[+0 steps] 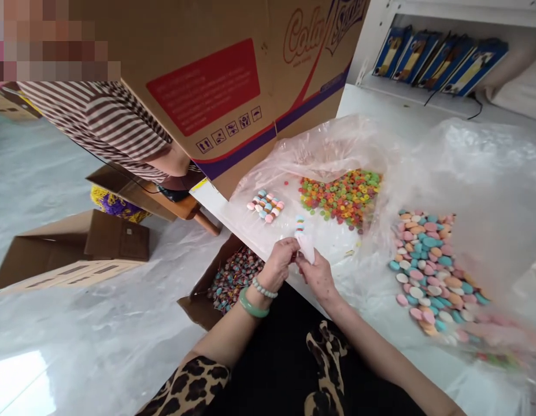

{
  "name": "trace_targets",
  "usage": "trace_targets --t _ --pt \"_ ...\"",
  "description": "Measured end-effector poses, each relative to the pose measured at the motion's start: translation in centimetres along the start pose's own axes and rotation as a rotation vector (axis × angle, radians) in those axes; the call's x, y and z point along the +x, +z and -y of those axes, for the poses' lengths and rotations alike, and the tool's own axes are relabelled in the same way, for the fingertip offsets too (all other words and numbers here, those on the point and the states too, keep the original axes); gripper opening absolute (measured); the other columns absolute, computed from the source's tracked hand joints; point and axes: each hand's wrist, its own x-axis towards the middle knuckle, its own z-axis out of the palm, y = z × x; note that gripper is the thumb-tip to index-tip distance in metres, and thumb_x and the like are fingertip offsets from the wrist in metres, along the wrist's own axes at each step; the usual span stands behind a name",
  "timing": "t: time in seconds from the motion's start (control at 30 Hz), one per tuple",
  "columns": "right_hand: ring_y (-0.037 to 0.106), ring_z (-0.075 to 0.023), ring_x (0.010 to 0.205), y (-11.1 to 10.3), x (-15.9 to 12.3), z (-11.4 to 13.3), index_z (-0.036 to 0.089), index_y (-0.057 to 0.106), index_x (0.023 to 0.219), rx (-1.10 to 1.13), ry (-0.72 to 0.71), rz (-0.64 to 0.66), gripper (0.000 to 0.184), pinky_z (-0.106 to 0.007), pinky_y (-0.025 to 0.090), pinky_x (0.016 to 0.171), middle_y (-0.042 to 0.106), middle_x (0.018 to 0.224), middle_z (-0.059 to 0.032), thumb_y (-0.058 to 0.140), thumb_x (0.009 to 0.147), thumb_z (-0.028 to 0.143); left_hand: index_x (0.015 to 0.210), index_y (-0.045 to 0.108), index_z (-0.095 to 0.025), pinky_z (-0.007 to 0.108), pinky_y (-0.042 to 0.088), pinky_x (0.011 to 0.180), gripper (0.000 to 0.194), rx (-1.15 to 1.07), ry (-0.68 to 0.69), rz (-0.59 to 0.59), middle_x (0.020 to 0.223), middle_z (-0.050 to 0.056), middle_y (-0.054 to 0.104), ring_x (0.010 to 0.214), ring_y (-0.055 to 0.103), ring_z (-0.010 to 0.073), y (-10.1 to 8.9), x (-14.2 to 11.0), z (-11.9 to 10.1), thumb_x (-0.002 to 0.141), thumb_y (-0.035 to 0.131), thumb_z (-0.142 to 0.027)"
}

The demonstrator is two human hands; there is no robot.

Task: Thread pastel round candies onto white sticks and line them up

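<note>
My left hand [281, 257] is closed in a pinch at the lower end of a small whitish plastic wrapper [307, 247]. Against the wrapper's other side, my right hand [318, 276] closes with thumb and fingers. A candy skewer [299, 223] of stacked blue, white and brown pieces sticks up from the wrapper, away from me. Whether its stick runs down into my fingers is hidden. Just beyond my left hand, several finished-looking candy skewers [266, 205] lie side by side on clear plastic sheeting [328, 237].
Ring-shaped gummies [343, 196] and pastel candy discs [432, 260] lie in heaps on the white table [363, 104]. A large cardboard carton [272, 75] stands at the back. Below the table edge, an open box [198, 294] holds many wrapped sweets. A person in a striped top [115, 124] sits behind the carton.
</note>
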Motion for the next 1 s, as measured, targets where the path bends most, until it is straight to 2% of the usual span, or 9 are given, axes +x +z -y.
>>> trace_targets --t 0.1,0.27,0.4,0.53,0.57,0.63,0.73,0.8,1.0 --pt "0.046 -0.0129 0.046 -0.4 0.0 0.0 0.015 0.067 0.101 0.103 0.111 0.02 0.038 -0.025 0.036 0.045 0.052 0.054 0.0042 0.059 0.072 0.038 0.065 0.056 -0.017 0.023 0.033 0.049 0.016 0.38 0.137 -0.077 0.06 -0.001 0.056 0.045 0.047 0.0095 -2.5 1.4 -1.9 0.071 0.061 -0.031" --pt "0.041 -0.01 0.043 -2.0 -0.1 -0.8 0.017 0.065 0.09 0.148 0.202 -0.001 0.028 -0.023 0.033 0.041 0.049 0.052 0.006 0.061 0.069 0.034 0.084 0.068 -0.016 0.029 0.039 0.064 0.022 1.316 0.327 -0.461 0.078 0.013 0.068 0.076 0.063 0.023 -5.8 3.3 -3.6 0.087 0.047 -0.025" --pt "0.043 -0.0102 0.043 -2.7 -0.4 -0.9 0.017 0.064 0.086 0.145 0.268 0.038 0.024 -0.022 0.034 0.039 0.049 0.052 0.0062 0.06 0.067 0.032 0.099 0.069 -0.016 0.034 0.041 0.069 0.029 1.479 0.335 -0.518 0.093 0.017 0.069 0.083 0.064 0.0276 -6.3 3.1 -3.3 0.091 0.042 -0.027" --pt "0.043 -0.0089 0.042 -3.1 -1.0 0.1 0.017 0.062 0.08 0.218 0.322 0.164 0.018 -0.02 0.034 0.037 0.05 0.051 0.0057 0.059 0.068 0.029 0.104 0.069 -0.017 0.042 0.042 0.085 0.028 1.403 0.596 -0.604 0.119 0.019 0.062 0.103 0.058 0.0324 -4.6 0.5 -2.7 0.087 0.052 -0.031" --pt "0.042 -0.0081 0.041 -3.3 -1.2 0.3 0.017 0.062 0.078 0.242 0.316 0.191 0.016 -0.02 0.034 0.037 0.051 0.051 0.0055 0.059 0.068 0.029 0.101 0.07 -0.018 0.042 0.042 0.087 0.026 1.304 0.646 -0.545 0.118 0.017 0.063 0.104 0.058 0.031 -3.9 -0.3 -2.5 0.086 0.055 -0.032" --pt "0.042 -0.007 0.039 -3.7 -1.4 0.7 0.016 0.06 0.073 0.275 0.275 0.256 0.012 -0.019 0.033 0.037 0.053 0.051 0.0047 0.059 0.069 0.028 0.088 0.072 -0.018 0.037 0.045 0.083 0.021 1.017 0.597 -0.239 0.099 0.011 0.068 0.092 0.061 0.0249 -2.2 -1.7 -1.9 0.083 0.059 -0.034" --pt "0.043 -0.0071 0.035 -4.6 -1.8 0.7 0.017 0.056 0.067 0.325 0.232 0.352 0.012 -0.019 0.031 0.034 0.055 0.051 0.0037 0.059 0.071 0.027 0.072 0.068 -0.017 0.029 0.047 0.062 0.02 0.559 0.276 0.251 0.064 0.002 0.062 0.061 0.058 0.0163 0.3 -3.1 -0.9 0.078 0.061 -0.035" --pt "0.043 -0.0074 0.032 -5.5 -2.3 0.5 0.017 0.056 0.069 0.343 0.225 0.37 0.011 -0.019 0.03 0.032 0.056 0.05 0.0041 0.059 0.072 0.027 0.068 0.066 -0.017 0.027 0.044 0.054 0.018 0.4 0.141 0.341 0.057 -0.001 0.059 0.052 0.054 0.0136 1.7 -3.5 -0.4 0.075 0.063 -0.032" --pt "0.05 -0.0084 0.033 -8.3 -4.2 -0.8 0.017 0.059 0.077 0.333 0.266 0.291 0.009 -0.017 0.031 0.029 0.06 0.053 0.0038 0.056 0.074 0.025 0.072 0.07 -0.015 0.026 0.047 0.064 0.013 0.382 0.139 0.365 0.065 0.001 0.066 0.062 0.058 0.013 4.3 -4.1 0.1 0.07 0.071 -0.028"
